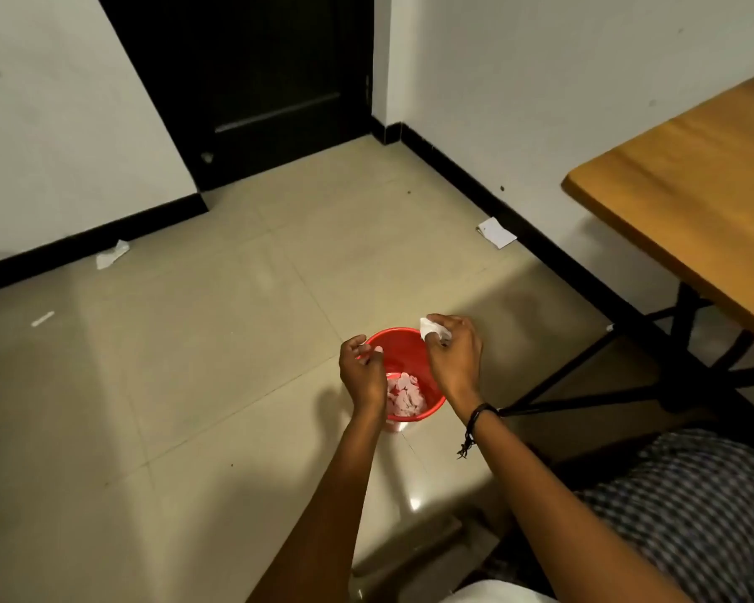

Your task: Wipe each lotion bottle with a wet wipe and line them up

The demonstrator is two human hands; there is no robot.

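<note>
Filling most of the view is a pale tiled floor (192, 385), closed off at the far side by white walls with a black skirting and a dark door (257, 80). A wooden table (693, 189) on black legs comes in from the right; only its near corner shows, and that part is bare. None of the lotion bottles is in sight, so how far the wiping and lining-up have got cannot be read from here.

Below the middle a small red bin (403, 352) stands on the floor, with a heap of crumpled pale wipes (405, 396) at its bottom. Both arms reach out over it. The left hand (362, 372) hangs above the near-left rim, its fingers loosely curled and holding nothing. The right hand (453, 359), with a dark cord band (479, 413) at the wrist, is above the far-right rim, and its fingertips pinch a bunched white wet wipe (432, 329), which pokes out just over the bin's edge.

The step in hand looks like throwing away a spent wipe, not cleaning a bottle. The next move seems to call for little: bring the wipe over the opening and let the fingers go, so it drops among the others and not on the tiles. After that, presumably, comes a turn to wherever the bottles stand and a fresh wipe, if any bottle is left.

Three white paper scraps lie loose: one by the right wall (496, 232), one by the left skirting (112, 254) and a sliver at far left (43, 318).
</note>
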